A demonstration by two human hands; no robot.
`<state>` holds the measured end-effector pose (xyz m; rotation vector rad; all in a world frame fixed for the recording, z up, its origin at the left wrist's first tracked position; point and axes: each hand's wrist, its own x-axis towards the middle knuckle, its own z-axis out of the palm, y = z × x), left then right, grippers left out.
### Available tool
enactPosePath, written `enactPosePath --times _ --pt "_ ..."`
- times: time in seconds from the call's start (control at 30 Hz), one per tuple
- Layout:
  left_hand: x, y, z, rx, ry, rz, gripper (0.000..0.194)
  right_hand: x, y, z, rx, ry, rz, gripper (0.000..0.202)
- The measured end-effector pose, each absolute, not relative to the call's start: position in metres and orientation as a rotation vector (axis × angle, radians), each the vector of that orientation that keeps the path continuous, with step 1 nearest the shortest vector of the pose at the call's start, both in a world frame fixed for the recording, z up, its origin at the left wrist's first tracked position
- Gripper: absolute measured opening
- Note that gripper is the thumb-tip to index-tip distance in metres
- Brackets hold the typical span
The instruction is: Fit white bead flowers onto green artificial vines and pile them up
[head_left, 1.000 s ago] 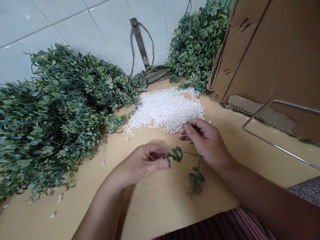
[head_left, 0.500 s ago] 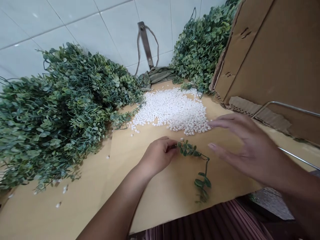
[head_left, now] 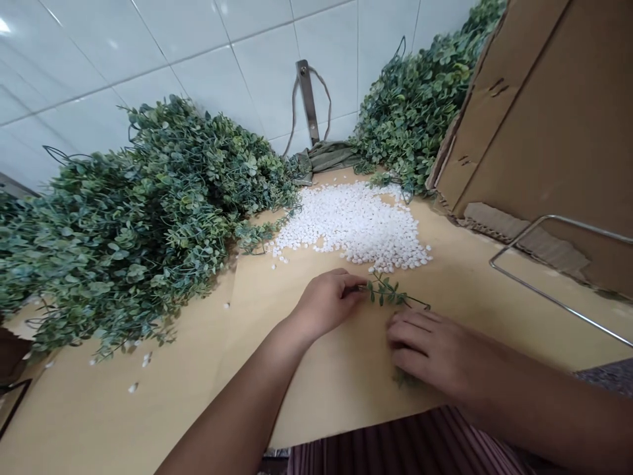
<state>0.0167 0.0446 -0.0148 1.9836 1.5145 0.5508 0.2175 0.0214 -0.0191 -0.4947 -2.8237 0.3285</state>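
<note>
Between thumb and fingers, my left hand (head_left: 329,300) pinches the left end of a thin green leafy sprig (head_left: 388,290) just above the tan board (head_left: 306,389). My right hand (head_left: 428,349) is closed over the lower part of the same sprig, and its fingers hide most of that part; a few leaves show beneath them. Beyond both hands lies a spread of small white pieces (head_left: 356,221) on the board.
A large heap of green foliage (head_left: 163,198) fills the left side. More foliage (head_left: 420,109) stands at the back right beside a cardboard box (head_left: 554,132). A bent metal wire (head_left: 558,300) juts in at right. Behind is a tiled wall (head_left: 262,59) with a metal strip (head_left: 307,99).
My right hand has moved left and down and closed on the sprig's lower part. My left hand keeps its pinch. The view has shifted, so the surroundings appear further right.
</note>
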Motion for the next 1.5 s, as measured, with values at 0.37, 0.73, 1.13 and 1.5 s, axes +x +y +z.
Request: enactPosePath --times 0.37,0.73,1.13,1.5 --pt "0.015 0.048 -0.017 1.996 1.507 0.548 0.028 0.229 0.021 -0.014 -0.505 -2.616 -0.093 0.019" --pt "0.016 0.048 -0.017 2.007 1.52 0.543 0.027 0.237 0.042 -0.029 -0.525 -2.622 -0.391 0.026" --pt "0.002 0.053 -0.02 1.939 1.553 0.759 0.025 0.235 0.052 -0.001 -0.463 -2.691 0.085 0.022" --pt "-0.01 0.076 -0.027 1.966 2.115 0.861 0.024 0.184 0.057 0.013 -0.594 -2.393 0.514 0.024"
